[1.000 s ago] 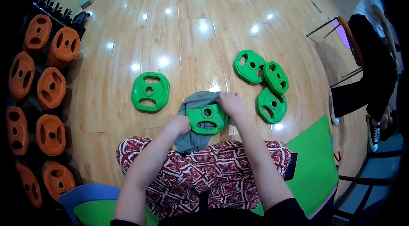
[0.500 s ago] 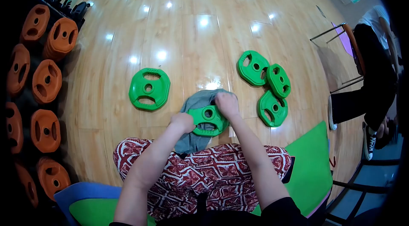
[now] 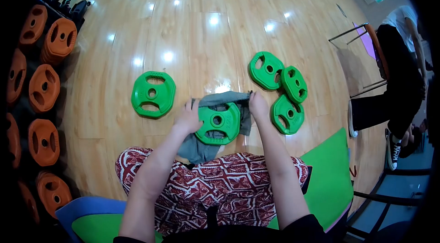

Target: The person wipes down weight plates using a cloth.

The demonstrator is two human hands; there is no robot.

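Note:
A green weight plate (image 3: 233,124) lies in front of my crossed legs on a grey cloth (image 3: 200,152), which shows around its edges. At the plate's left edge is my left hand (image 3: 187,118), its thumb and fingers gripping the rim, with cloth beside the fingertips. My right hand (image 3: 259,104) is closed on the cloth at the plate's upper right and pulls a fold taut across the far side. Part of the cloth is hidden under the plate. Another green plate (image 3: 164,93) lies on the floor to the left.
Three green plates (image 3: 266,80) overlap on the wooden floor at the right. Orange plates (image 3: 44,142) hang on a rack at the left. A green mat (image 3: 327,169) lies beside my right knee. At the far right a person (image 3: 398,82) sits on a chair (image 3: 378,48).
My right hand has moved right and drawn the cloth out along the plate's far edge. The fingers of my left hand have shifted up the plate's left rim. The plate has turned slightly.

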